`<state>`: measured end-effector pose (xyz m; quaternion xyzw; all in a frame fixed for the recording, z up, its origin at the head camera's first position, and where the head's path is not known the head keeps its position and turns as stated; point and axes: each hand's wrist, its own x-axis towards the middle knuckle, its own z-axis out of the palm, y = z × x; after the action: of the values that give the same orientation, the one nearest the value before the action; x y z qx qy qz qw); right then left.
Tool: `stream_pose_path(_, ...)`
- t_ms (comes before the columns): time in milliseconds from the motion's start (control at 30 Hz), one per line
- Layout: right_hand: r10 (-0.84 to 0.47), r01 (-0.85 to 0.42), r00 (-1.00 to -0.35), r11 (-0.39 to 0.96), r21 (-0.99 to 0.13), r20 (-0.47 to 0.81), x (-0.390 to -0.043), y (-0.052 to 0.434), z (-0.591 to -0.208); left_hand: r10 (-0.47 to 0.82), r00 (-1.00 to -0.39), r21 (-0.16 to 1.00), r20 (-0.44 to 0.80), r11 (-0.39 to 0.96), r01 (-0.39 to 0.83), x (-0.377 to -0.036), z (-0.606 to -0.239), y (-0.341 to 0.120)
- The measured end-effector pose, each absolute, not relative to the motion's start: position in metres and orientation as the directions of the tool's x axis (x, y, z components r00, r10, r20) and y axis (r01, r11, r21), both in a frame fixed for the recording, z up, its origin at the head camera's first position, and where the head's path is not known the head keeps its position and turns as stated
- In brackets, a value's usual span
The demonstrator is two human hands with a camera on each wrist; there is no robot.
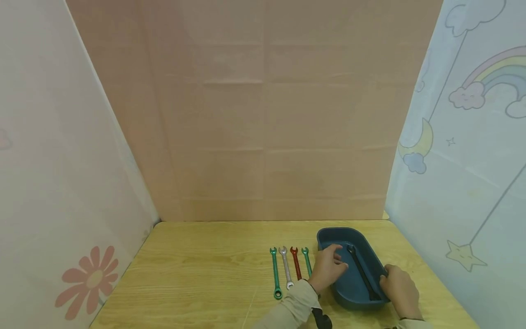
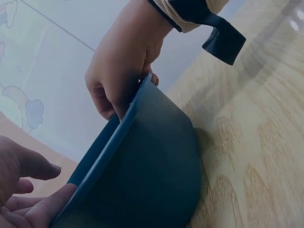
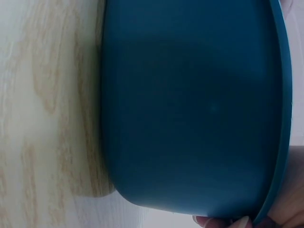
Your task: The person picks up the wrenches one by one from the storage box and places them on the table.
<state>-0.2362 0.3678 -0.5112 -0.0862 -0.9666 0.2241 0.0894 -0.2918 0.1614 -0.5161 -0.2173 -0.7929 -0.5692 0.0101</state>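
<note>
Both hands are on the dark blue oval tray [image 1: 328, 237] at the near right of the wooden table [image 1: 197, 274]: right hand [image 1: 400, 290] curls its fingers over the near right rim, left hand [image 1: 327, 269] rests loosely on the left rim, fingers relaxed inside. One black wrench [image 1: 361, 272] lies in the tray. Just left, four wrenches lined up: green [image 1: 275, 273], silver [image 1: 286, 268], red [image 1: 296, 263], short green [image 1: 306, 260]. Risk-wise, tilting the tray could probably slide that black wrench out, or the left sleeve [image 1: 293, 304] could knock the row crooked.
</note>
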Motion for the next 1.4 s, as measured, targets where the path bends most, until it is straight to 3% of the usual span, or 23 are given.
stream_pose_path(967,0.23,0.148,-0.965,0.874,-0.463,0.126,-0.235,0.367,-0.513,0.364,-0.868,0.782,0.338,0.405,0.474,-0.302,-0.524,0.189)
stream_pose_path(1400,0.228,0.15,-0.967,0.873,-0.464,0.116,-0.237,0.367,-0.511,0.341,-0.892,0.799,0.295,0.424,0.426,-0.306,-0.522,0.202)
